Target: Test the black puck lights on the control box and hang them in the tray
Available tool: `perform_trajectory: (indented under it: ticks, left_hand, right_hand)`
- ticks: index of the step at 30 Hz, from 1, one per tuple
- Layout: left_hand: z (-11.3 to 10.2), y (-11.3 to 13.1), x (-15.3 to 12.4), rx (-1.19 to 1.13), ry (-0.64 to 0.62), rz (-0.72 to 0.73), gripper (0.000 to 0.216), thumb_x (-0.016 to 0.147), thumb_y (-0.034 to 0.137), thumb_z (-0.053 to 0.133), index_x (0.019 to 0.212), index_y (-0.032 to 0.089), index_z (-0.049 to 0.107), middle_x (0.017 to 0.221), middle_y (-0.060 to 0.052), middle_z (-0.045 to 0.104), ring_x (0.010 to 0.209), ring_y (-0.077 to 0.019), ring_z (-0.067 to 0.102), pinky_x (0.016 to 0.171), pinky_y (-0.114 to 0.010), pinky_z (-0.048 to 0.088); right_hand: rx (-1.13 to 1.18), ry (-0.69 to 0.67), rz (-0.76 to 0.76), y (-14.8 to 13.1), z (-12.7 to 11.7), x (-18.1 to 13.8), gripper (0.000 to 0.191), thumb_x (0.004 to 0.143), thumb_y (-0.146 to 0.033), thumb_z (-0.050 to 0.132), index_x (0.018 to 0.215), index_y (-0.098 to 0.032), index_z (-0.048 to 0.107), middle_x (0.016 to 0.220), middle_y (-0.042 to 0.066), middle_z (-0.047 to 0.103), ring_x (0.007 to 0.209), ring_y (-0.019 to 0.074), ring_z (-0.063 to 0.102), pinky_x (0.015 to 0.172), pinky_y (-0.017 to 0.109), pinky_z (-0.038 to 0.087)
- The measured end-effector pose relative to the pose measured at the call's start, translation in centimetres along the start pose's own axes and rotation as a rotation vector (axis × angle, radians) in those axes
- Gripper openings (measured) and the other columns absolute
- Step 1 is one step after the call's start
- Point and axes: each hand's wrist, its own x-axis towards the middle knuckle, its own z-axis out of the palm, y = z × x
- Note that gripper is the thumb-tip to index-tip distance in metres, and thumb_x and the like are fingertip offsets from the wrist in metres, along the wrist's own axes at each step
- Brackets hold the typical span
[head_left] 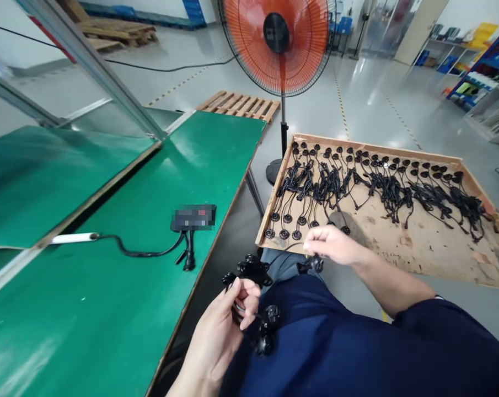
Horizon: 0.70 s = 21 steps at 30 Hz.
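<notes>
My left hand (222, 331) is closed around a bunch of black cables (255, 300) with round plug ends, held over my lap. Some ends stick up above the fingers and others hang below. My right hand (334, 243) is pinched shut on one black cable end (313, 263) near the front edge of a wooden tray (418, 248). A thin wire runs from it back toward the bunch. On the tray lie several black cables (377, 184) spread in rows.
A green workbench (121, 264) is at my left, with a small black device (193, 216) and its cord on it. An orange standing fan (280, 44) is behind the tray. A wooden pallet (239, 105) lies on the floor. Shelving (484, 66) stands far right.
</notes>
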Motion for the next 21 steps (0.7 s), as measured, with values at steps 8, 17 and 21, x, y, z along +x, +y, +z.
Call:
perform_trajectory:
  ticks: [8,17,21]
  left_hand:
    - [0.7,2.4,-2.2,-0.118,-0.087,0.051,0.037,0.083,0.045,0.078,0.074,0.018,0.056,0.063,0.003,0.046,0.046,-0.0052,0.032,0.039,-0.017,0.031]
    - [-0.5,2.4,-1.3,-0.252,0.158,-0.011,0.012,0.082,0.025,0.066,0.085,0.013,0.068,0.072,-0.003,0.056,0.057,-0.0125,0.052,0.046,-0.023,0.048]
    - [-1.8,1.8,-0.4,-0.257,0.209,-0.025,0.025,0.083,0.020,0.065,0.104,0.009,0.072,0.081,-0.008,0.065,0.066,-0.0152,0.063,0.053,-0.024,0.055]
  right_hand:
    - [-0.070,0.384,-0.161,-4.7,-9.2,3.0,0.030,0.087,-0.041,0.077,0.079,-0.015,0.066,0.073,0.000,0.062,0.057,0.0058,0.047,0.052,0.017,0.040]
    - [-0.512,0.851,-0.355,-5.1,-15.0,0.9,0.026,0.092,-0.043,0.070,0.086,-0.019,0.067,0.075,0.001,0.064,0.063,0.0122,0.056,0.060,0.026,0.049]
    - [-0.769,0.712,0.186,2.7,-13.5,0.2,0.026,0.090,-0.038,0.066,0.076,-0.016,0.070,0.076,0.005,0.071,0.070,0.0171,0.064,0.067,0.029,0.051]
